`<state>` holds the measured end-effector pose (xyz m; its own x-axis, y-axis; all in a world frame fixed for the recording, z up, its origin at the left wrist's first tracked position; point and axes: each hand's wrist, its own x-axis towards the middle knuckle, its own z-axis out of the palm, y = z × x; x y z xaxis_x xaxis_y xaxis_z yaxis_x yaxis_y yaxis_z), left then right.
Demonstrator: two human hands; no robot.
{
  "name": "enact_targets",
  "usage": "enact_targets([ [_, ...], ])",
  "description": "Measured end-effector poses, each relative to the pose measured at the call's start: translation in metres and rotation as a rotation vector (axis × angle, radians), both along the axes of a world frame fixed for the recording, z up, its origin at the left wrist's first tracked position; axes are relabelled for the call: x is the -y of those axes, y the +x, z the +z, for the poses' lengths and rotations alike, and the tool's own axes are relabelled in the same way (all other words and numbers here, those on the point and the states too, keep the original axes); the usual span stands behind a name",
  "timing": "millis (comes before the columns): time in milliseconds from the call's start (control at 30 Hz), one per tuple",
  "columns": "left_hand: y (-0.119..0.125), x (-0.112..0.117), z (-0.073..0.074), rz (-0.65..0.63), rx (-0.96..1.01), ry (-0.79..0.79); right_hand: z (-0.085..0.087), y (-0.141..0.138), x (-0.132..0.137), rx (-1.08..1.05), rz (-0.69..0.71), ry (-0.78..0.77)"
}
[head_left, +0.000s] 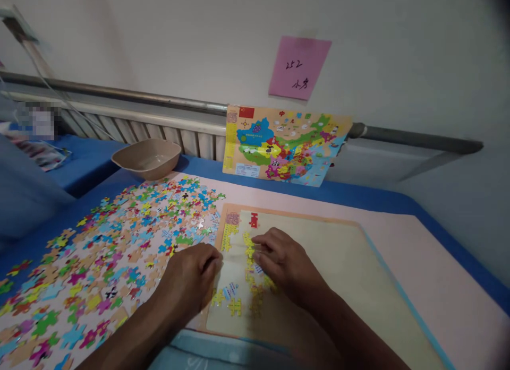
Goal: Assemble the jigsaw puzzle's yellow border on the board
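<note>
A person's left hand (187,282) is curling loosely beside a cream wooden puzzle board (319,264), its fingers (213,259) perhaps hiding a piece. The right hand (285,264) is resting slightly spread fingers (263,248) on joined yellow jigsaw pieces (249,253), grip unclear. Most of the board is showing bare, while a wide multicoloured spread of loose jigsaw pieces (107,269) is lying to the left.

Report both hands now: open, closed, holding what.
Left hand: half closed, fingers curled at the edge of the puzzle board; cannot tell if holding anything.
Right hand: partly open, fingers on yellow puzzle pieces; no clear hold.
</note>
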<state>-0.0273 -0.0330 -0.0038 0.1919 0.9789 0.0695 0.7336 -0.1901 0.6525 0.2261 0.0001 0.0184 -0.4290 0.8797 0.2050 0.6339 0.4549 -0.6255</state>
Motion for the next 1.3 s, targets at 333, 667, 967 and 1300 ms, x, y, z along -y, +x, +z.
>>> enact_targets([
  [333,-0.003,0.004,0.003,-0.19,-0.221,0.039,-0.011,0.014,0.017,-0.078,-0.139,-0.05],
  [667,-0.001,0.006,-0.005,-0.273,-0.293,0.08,-0.016,0.033,0.006,-0.14,-0.093,-0.097],
  [967,0.0,0.005,-0.014,-0.274,-0.3,0.172,-0.026,0.041,-0.002,-0.005,-0.111,-0.06],
  [1300,0.003,0.007,-0.013,-0.254,-0.311,0.249,-0.025,0.031,-0.007,0.138,-0.097,-0.018],
])
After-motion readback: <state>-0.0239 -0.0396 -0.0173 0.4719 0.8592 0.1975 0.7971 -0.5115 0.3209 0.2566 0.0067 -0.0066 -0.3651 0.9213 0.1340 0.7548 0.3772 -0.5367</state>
